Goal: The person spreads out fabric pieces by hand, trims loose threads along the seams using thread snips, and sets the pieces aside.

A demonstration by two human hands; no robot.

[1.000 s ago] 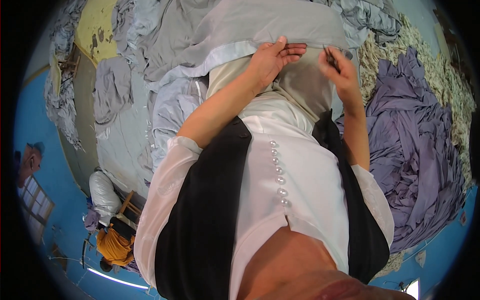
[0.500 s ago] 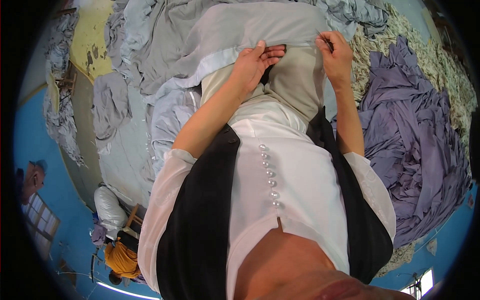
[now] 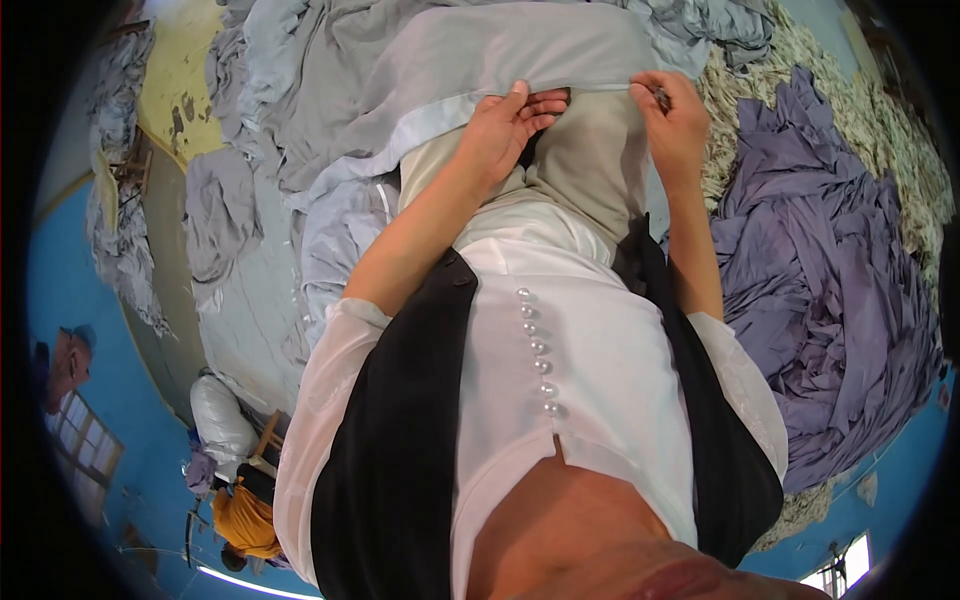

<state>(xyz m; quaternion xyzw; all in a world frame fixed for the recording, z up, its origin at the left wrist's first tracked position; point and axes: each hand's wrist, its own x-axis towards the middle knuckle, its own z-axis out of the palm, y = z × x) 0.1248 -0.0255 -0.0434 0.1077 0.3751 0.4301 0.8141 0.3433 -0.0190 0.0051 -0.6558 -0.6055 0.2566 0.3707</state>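
Note:
A pale grey cloth lies across my lap, its lighter hem running along the near edge. My left hand is at that hem, palm partly turned up, with the thumb and forefinger closed on the edge and the other fingers bent loosely below it. Farther right along the same edge, my right hand is closed in a pinch, fingertips against the hem. Whatever is between those fingertips is too small to make out. Beige trousers show beneath both hands.
To the right lies a big heap of purple cloth, beside a cream patterned cloth. More grey cloth spreads to the left. A yellow patch is farther left. Lower left are a white sack and a person in orange.
My right hand has dropped slightly toward the hem. A thin dark sliver at its fingertips earlier no longer shows. My left hand stays almost where it was.

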